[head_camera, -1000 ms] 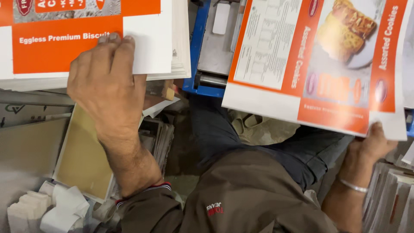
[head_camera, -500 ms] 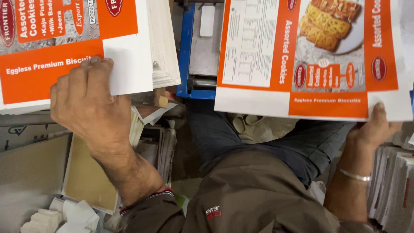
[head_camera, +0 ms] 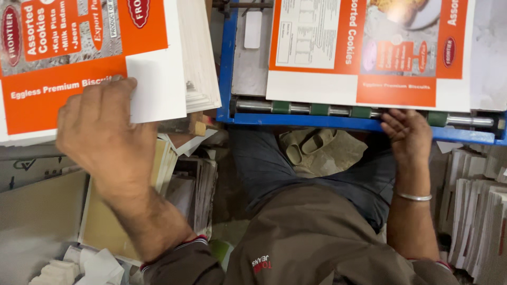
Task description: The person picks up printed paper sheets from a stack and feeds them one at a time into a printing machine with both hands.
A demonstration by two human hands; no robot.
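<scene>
My left hand lies flat, fingers spread, on the top sheet of a stack of orange-and-white printed carton sheets at the left. Its fingertips reach the sheet's white flap. My right hand, with a metal bangle on the wrist, grips the near edge of a single printed carton sheet. That sheet lies on the bed of a blue-framed machine, its near edge over a steel roller bar with green rings.
Plain brown boards and white paper offcuts lie at the lower left. Upright stacks of folded sheets fill the right. A pair of sandals sits on the floor under the machine, beyond my knees.
My right hand has pushed the single sheet away from me onto the blue machine's bed, over the roller bar. My left hand has stayed on the stack.
</scene>
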